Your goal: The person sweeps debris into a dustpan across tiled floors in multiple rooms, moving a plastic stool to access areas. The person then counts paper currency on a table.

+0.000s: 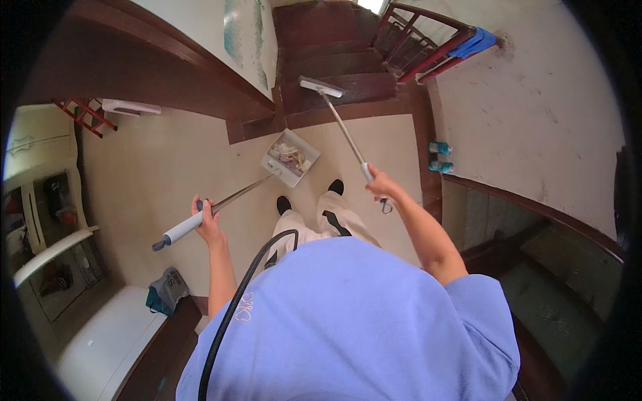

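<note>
My left hand (pixel 210 222) is closed around the grey grip of a long-handled dustpan (pixel 306 143). Its metal pole slants down to the grey pan, which rests on the pale floor just ahead of my feet and holds crumpled litter. In my right hand (pixel 383 184) is the upper pole of a broom (pixel 346 128), its hanging loop showing below my fingers. The broom's narrow white head lies ahead and right of the pan, against the dark red steps (pixel 328 63). The undersides of both tools are hidden.
A red railing (pixel 435 57) with a blue cloth (pixel 473 43) flanks the steps. Two teal bottles (pixel 440 157) stand by the right wall. On the left are a grey bag (pixel 171 289), a white flat-topped surface (pixel 110 344) and a red metal frame (pixel 85 116).
</note>
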The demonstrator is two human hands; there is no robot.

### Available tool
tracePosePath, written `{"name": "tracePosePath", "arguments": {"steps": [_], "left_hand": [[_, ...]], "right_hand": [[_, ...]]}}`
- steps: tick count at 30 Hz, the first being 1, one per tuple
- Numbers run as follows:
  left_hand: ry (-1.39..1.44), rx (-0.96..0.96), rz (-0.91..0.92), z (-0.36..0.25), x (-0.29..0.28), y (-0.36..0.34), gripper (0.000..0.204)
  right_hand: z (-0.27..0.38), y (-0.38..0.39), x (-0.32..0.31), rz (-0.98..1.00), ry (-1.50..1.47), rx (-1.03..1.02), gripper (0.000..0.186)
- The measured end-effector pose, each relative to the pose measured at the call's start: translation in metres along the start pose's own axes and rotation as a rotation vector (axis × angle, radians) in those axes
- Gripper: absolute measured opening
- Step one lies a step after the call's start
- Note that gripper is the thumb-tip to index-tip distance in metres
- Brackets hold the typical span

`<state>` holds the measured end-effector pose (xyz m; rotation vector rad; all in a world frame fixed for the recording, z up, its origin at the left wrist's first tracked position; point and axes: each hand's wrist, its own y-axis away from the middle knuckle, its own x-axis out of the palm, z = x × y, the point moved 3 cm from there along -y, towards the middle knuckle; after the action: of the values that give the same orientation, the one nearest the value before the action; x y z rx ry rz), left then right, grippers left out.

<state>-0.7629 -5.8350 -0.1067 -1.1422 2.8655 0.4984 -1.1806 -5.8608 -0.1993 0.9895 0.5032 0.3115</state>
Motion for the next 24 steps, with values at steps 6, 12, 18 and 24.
{"name": "tracePosePath", "arguments": {"steps": [6, 12, 18, 24], "left_hand": [[0.014, -0.044, -0.125, -0.002, 0.004, 0.005, 0.035], [0.009, -0.066, -0.187, -0.002, 0.009, 0.013, 0.036], [0.010, -0.045, -0.233, -0.008, 0.013, 0.020, 0.035], [0.020, -0.024, -0.270, 0.006, 0.004, 0.010, 0.035]], "right_hand": [[-0.020, 0.026, -0.007, 0.241, 0.123, -0.021, 0.072], [0.011, 0.077, -0.071, 0.246, 0.157, -0.035, 0.071], [0.037, -0.002, -0.078, 0.088, 0.347, -0.108, 0.070], [-0.001, -0.023, -0.043, 0.219, 0.517, -0.034, 0.071]]}}
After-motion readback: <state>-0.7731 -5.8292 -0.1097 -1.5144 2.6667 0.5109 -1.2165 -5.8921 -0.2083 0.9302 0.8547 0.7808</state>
